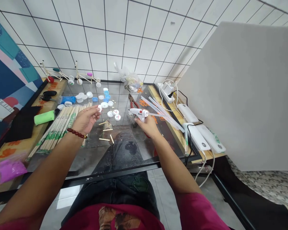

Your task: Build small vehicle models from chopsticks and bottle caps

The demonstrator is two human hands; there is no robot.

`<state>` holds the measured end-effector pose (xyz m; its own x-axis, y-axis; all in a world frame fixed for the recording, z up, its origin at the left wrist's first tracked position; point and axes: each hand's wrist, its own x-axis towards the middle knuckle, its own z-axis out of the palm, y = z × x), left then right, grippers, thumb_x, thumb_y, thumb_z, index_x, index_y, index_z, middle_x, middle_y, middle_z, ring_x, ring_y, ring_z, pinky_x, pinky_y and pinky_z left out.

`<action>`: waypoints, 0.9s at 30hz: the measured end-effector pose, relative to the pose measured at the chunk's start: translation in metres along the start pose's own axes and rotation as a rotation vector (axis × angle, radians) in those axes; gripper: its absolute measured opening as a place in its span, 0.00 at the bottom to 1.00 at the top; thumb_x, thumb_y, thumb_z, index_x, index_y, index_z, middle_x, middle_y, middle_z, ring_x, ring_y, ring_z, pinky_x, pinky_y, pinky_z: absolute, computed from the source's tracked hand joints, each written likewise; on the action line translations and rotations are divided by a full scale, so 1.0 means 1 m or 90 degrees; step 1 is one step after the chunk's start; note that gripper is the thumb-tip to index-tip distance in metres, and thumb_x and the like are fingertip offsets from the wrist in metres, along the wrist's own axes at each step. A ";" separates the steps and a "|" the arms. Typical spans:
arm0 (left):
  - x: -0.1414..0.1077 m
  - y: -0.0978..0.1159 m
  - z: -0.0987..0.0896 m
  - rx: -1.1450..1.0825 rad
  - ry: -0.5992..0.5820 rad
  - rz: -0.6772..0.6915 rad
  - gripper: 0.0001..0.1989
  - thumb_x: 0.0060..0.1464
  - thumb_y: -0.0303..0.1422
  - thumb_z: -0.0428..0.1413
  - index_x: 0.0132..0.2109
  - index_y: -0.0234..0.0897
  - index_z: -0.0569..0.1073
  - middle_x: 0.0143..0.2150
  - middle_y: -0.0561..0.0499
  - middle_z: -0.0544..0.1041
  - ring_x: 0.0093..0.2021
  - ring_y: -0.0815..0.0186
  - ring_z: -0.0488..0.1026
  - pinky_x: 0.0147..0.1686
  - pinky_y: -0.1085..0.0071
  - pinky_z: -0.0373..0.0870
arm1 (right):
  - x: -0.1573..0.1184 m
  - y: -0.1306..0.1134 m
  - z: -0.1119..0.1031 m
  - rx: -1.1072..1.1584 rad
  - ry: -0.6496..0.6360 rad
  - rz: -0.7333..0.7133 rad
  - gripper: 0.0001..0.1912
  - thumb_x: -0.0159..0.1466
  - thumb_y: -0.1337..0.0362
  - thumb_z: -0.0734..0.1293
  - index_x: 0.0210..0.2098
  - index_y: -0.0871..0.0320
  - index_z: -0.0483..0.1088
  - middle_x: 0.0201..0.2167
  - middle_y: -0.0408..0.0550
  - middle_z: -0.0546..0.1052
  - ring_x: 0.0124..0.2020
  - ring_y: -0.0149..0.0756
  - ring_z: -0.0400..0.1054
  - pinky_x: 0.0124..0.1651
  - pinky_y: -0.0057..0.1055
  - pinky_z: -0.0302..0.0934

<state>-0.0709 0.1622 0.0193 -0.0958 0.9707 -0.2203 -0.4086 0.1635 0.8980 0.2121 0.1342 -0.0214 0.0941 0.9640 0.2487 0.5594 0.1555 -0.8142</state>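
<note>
Pinched in the fingertips of my left hand (85, 118) is a small white bottle cap (100, 108), held over the glass table (132, 145). My right hand (148, 125) grips a white glue gun (139, 112), its nozzle pointing left and a clear glue stick (158, 115) coming out of its back. Between the hands lie several white caps (110, 114) and a few short pieces of wooden stick (108, 130). Under my left hand is a spread of wrapped chopsticks (60, 127). Pliers with red handles (132, 99) rest just beyond the glue gun.
Loose glue sticks (163, 111) lie right, near a power strip (166, 91) with cables and white power banks (196, 135). Stick models with cap wheels (83, 75) stand at the back left. A plastic bag (132, 81) sits by the tiled wall. Green clay (44, 117) lies left.
</note>
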 end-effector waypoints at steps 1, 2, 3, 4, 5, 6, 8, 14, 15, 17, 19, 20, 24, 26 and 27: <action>0.001 0.000 0.000 -0.023 -0.002 -0.007 0.06 0.43 0.25 0.66 0.31 0.32 0.78 0.31 0.47 0.77 0.31 0.68 0.72 0.30 0.73 0.69 | 0.000 0.000 0.000 -0.014 -0.004 0.000 0.23 0.57 0.58 0.70 0.51 0.58 0.71 0.42 0.49 0.80 0.41 0.43 0.74 0.49 0.40 0.66; 0.001 0.000 0.000 -0.041 -0.006 -0.014 0.05 0.44 0.24 0.65 0.30 0.33 0.77 0.31 0.47 0.77 0.31 0.69 0.72 0.30 0.73 0.69 | 0.000 0.001 0.001 -0.029 -0.010 0.000 0.23 0.58 0.58 0.70 0.51 0.57 0.71 0.43 0.49 0.80 0.42 0.43 0.74 0.49 0.40 0.66; 0.001 0.000 0.000 -0.056 -0.009 -0.021 0.04 0.46 0.24 0.65 0.30 0.33 0.77 0.31 0.47 0.77 0.30 0.69 0.71 0.30 0.73 0.69 | 0.000 0.001 0.001 -0.045 -0.015 -0.002 0.22 0.58 0.59 0.70 0.51 0.57 0.71 0.43 0.49 0.80 0.43 0.44 0.75 0.49 0.40 0.66; 0.001 0.000 0.000 -0.068 -0.010 -0.028 0.04 0.46 0.23 0.64 0.30 0.33 0.77 0.32 0.47 0.77 0.30 0.69 0.71 0.30 0.73 0.70 | 0.000 0.001 0.003 -0.063 -0.019 -0.004 0.22 0.58 0.59 0.70 0.52 0.57 0.72 0.44 0.50 0.81 0.43 0.45 0.75 0.49 0.41 0.66; 0.001 0.001 0.000 -0.078 -0.008 -0.034 0.03 0.47 0.23 0.63 0.30 0.33 0.77 0.32 0.47 0.78 0.31 0.69 0.72 0.30 0.73 0.70 | 0.000 0.001 0.004 -0.084 -0.024 -0.007 0.22 0.58 0.60 0.70 0.51 0.57 0.72 0.45 0.50 0.81 0.44 0.45 0.75 0.50 0.41 0.66; 0.001 0.001 0.001 -0.086 -0.004 -0.037 0.03 0.48 0.22 0.63 0.31 0.33 0.77 0.33 0.47 0.78 0.31 0.69 0.72 0.31 0.73 0.70 | 0.000 0.001 0.006 -0.104 -0.028 -0.012 0.21 0.58 0.60 0.70 0.51 0.57 0.72 0.45 0.51 0.80 0.45 0.46 0.75 0.50 0.41 0.66; 0.000 0.001 0.002 -0.100 0.004 -0.043 0.04 0.48 0.21 0.62 0.31 0.33 0.77 0.33 0.47 0.78 0.31 0.69 0.72 0.31 0.73 0.70 | -0.001 -0.001 0.009 -0.142 -0.033 -0.025 0.21 0.58 0.62 0.70 0.51 0.56 0.72 0.47 0.52 0.80 0.47 0.47 0.75 0.51 0.41 0.66; -0.001 0.001 0.004 -0.103 0.006 -0.047 0.05 0.48 0.20 0.62 0.32 0.33 0.78 0.31 0.47 0.78 0.31 0.68 0.73 0.29 0.74 0.70 | -0.001 -0.008 0.013 -0.181 0.000 -0.013 0.22 0.58 0.60 0.72 0.51 0.56 0.72 0.47 0.53 0.80 0.47 0.47 0.75 0.51 0.40 0.67; -0.001 0.000 0.004 -0.103 0.004 -0.047 0.05 0.48 0.20 0.62 0.32 0.33 0.78 0.31 0.47 0.78 0.31 0.68 0.73 0.29 0.74 0.70 | -0.001 -0.010 0.013 -0.180 0.010 0.011 0.22 0.58 0.60 0.72 0.51 0.57 0.72 0.45 0.53 0.81 0.47 0.48 0.76 0.50 0.41 0.67; -0.002 0.000 0.004 -0.105 0.001 -0.046 0.05 0.47 0.20 0.62 0.32 0.33 0.78 0.30 0.47 0.78 0.30 0.69 0.72 0.28 0.75 0.70 | -0.002 -0.012 0.016 -0.172 0.022 0.070 0.21 0.58 0.58 0.72 0.49 0.59 0.73 0.43 0.55 0.82 0.45 0.49 0.76 0.49 0.41 0.68; -0.002 0.000 0.004 -0.107 -0.002 -0.043 0.05 0.46 0.20 0.62 0.32 0.33 0.78 0.30 0.47 0.78 0.30 0.69 0.72 0.28 0.75 0.70 | -0.005 -0.015 0.020 -0.141 0.015 0.094 0.22 0.58 0.58 0.73 0.49 0.60 0.73 0.43 0.55 0.82 0.44 0.47 0.77 0.49 0.40 0.69; -0.002 0.000 0.004 -0.106 -0.002 -0.042 0.05 0.46 0.20 0.63 0.32 0.32 0.78 0.30 0.48 0.78 0.30 0.69 0.72 0.28 0.75 0.70 | -0.007 -0.015 0.023 -0.123 0.005 0.086 0.22 0.57 0.60 0.73 0.50 0.60 0.73 0.43 0.54 0.82 0.44 0.46 0.77 0.49 0.39 0.69; -0.002 0.000 0.003 -0.103 -0.001 -0.042 0.05 0.46 0.21 0.63 0.32 0.31 0.78 0.30 0.47 0.78 0.30 0.70 0.73 0.29 0.76 0.71 | -0.007 -0.016 0.035 -0.102 -0.003 0.030 0.26 0.55 0.66 0.73 0.53 0.59 0.72 0.45 0.50 0.82 0.45 0.43 0.77 0.50 0.35 0.68; -0.003 -0.001 0.003 -0.105 -0.003 -0.042 0.05 0.46 0.21 0.63 0.33 0.30 0.78 0.31 0.47 0.78 0.30 0.70 0.73 0.29 0.76 0.71 | -0.001 -0.015 0.039 -0.128 0.005 0.033 0.24 0.56 0.67 0.72 0.53 0.58 0.73 0.45 0.50 0.82 0.46 0.43 0.77 0.51 0.34 0.68; -0.003 -0.001 0.004 -0.107 -0.005 -0.041 0.05 0.46 0.21 0.63 0.33 0.30 0.78 0.30 0.47 0.78 0.30 0.70 0.73 0.29 0.76 0.71 | 0.003 -0.015 0.040 -0.149 0.008 0.041 0.22 0.57 0.67 0.71 0.52 0.58 0.73 0.45 0.51 0.82 0.47 0.43 0.77 0.51 0.34 0.68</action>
<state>-0.0670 0.1595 0.0206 -0.0579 0.9604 -0.2724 -0.5602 0.1946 0.8052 0.1713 0.1432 -0.0296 0.1453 0.9674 0.2073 0.7269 0.0378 -0.6857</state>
